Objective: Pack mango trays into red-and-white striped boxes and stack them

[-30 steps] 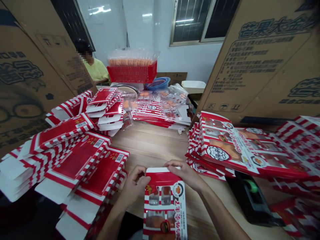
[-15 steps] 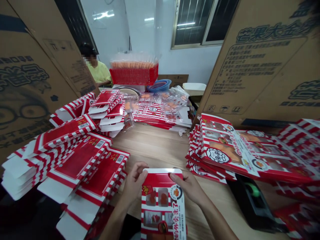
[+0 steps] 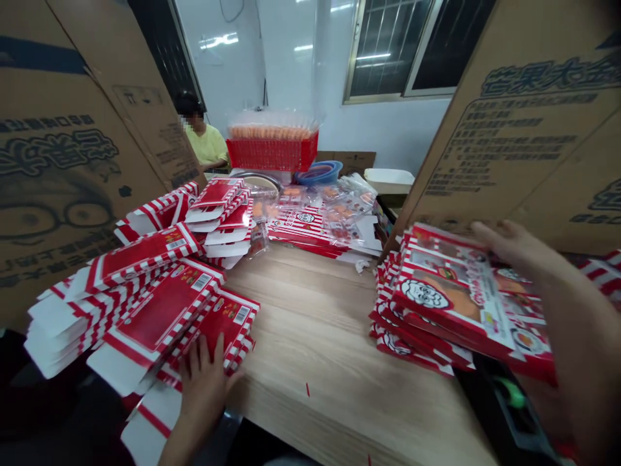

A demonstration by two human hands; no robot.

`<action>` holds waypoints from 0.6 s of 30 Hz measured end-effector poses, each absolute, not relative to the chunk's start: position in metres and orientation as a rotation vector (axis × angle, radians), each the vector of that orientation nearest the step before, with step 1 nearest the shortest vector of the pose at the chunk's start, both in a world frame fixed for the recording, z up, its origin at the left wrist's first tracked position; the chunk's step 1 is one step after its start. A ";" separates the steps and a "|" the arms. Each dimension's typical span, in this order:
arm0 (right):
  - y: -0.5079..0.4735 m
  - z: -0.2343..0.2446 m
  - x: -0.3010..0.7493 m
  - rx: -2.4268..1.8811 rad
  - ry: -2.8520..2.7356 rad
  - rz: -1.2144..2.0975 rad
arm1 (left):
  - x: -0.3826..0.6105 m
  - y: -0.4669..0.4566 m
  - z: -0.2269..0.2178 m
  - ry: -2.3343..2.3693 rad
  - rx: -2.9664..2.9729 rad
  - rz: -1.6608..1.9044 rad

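My left hand (image 3: 206, 375) lies with spread fingers on a flattened-looking red box (image 3: 226, 323) with striped edges and a barcode, at the front of the left pile. On the right, my right hand (image 3: 517, 249) is stretched over the far side of a stack of windowed red-and-white snack boxes. Its fingers look extended and slightly blurred; the edge beneath them is partly hidden. The top snack box (image 3: 449, 285) shows an orange item and a printed cartoon face. A black tape dispenser (image 3: 509, 401) with a green roll stands in front of that stack.
Large cardboard cartons (image 3: 63, 175) flank the table (image 3: 301, 310) on both sides. At the back are clear packets (image 3: 339, 210), a red basket (image 3: 272, 152), blue basins (image 3: 319, 171) and a white tub (image 3: 389, 178). A person in yellow (image 3: 208, 145) sits behind.
The snack box held by both hands has left the table's front middle. My left hand has moved left onto the red boxes; my right hand has swung right over the snack box stack.
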State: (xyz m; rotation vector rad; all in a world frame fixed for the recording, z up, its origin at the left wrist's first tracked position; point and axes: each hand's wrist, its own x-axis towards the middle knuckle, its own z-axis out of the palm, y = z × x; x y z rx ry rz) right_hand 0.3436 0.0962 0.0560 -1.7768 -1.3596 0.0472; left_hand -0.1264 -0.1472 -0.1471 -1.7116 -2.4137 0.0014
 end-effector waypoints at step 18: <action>-0.043 -0.080 0.135 -1.037 -2.607 0.773 | -0.063 -0.113 -0.095 -2.599 -2.482 -0.848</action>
